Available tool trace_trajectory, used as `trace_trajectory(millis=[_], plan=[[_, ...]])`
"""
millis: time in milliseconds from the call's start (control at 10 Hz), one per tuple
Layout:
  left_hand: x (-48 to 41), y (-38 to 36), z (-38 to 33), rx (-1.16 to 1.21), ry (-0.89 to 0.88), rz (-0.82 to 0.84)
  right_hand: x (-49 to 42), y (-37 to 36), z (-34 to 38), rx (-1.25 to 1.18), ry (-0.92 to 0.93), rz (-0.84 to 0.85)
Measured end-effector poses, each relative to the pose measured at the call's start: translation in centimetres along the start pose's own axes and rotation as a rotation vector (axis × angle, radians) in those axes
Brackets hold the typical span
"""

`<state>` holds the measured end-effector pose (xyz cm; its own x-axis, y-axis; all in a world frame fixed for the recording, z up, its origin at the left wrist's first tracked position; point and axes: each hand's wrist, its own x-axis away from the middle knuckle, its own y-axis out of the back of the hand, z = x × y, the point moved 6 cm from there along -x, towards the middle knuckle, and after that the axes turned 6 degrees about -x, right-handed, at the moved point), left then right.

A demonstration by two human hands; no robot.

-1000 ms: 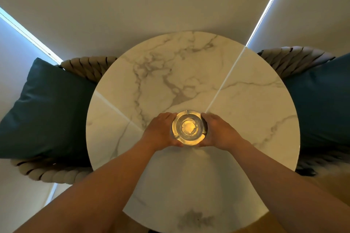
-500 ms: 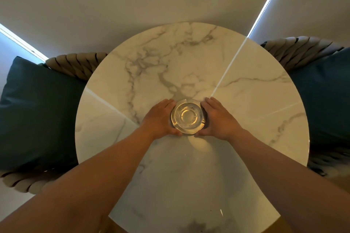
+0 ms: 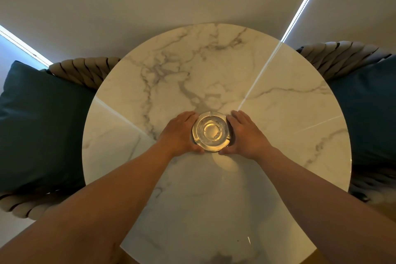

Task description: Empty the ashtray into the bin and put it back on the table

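Observation:
A round clear glass ashtray sits near the middle of a round white marble table. Its bowl looks empty apart from a few small specks. My left hand cups its left side and my right hand cups its right side, fingers curled around the rim. Both hands rest on the tabletop. No bin is in view.
A woven rope chair with a dark teal cushion stands left of the table. A second rope chair with a teal cushion stands on the right. Pale blinds with bright gaps hang behind.
The ashtray and both hands moved a little farther onto the table towards its middle. My hands stay around it, and the view has shifted slightly.

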<state>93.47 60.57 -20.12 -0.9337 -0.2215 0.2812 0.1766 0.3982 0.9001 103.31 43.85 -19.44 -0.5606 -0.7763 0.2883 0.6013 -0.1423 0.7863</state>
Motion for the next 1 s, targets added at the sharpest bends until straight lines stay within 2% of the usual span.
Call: trace_trajectory(millis=[500,800,1000], plan=[[0.1,0.1,-0.2,0.041,-0.008,-0.012,-0.2,0.0,-0.4,0.019,0.017,0.035],[1.7,0.5,-0.3,0.059,0.005,0.013,1.2,0.4,0.0,-0.033,0.037,-0.016],[5.1,1.2,0.6,0.041,0.061,0.049,3.8,0.3,0.7,-0.098,-0.070,-0.049]])
